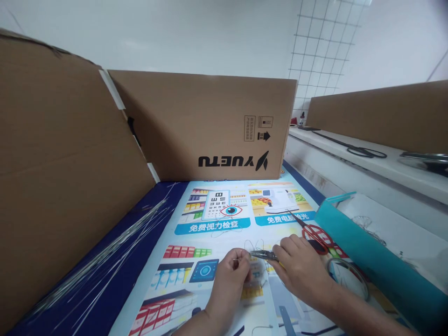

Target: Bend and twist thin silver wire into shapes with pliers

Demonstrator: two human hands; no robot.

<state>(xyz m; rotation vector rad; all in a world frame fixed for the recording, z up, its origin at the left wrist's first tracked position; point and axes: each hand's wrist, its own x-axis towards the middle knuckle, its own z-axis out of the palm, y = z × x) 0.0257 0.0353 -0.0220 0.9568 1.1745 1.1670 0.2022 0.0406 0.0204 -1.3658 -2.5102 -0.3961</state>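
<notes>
My left hand (229, 280) is closed in a pinch on a thin wire (259, 243), whose fine loops stick out beyond the fingertips. Wrapped round the handles of a pair of pliers (264, 255) are the fingers of my right hand (301, 268). The pliers point left, their jaws right at my left fingertips; whether they grip the wire is too small to tell. Just beyond my right hand lie scissors (317, 237) with red handles, blades pointing away to the left. A round clear dish (366, 287) sits partly hidden behind my right forearm.
A printed sheet (217, 238) covers the table. Long thin strands (122, 242) lie on the blue strip at left. Cardboard panels (175, 126) stand at the left and back. To the right are a teal-edged box (364, 242) with coiled wire (369, 228) and a ledge holding black scissors (364, 151).
</notes>
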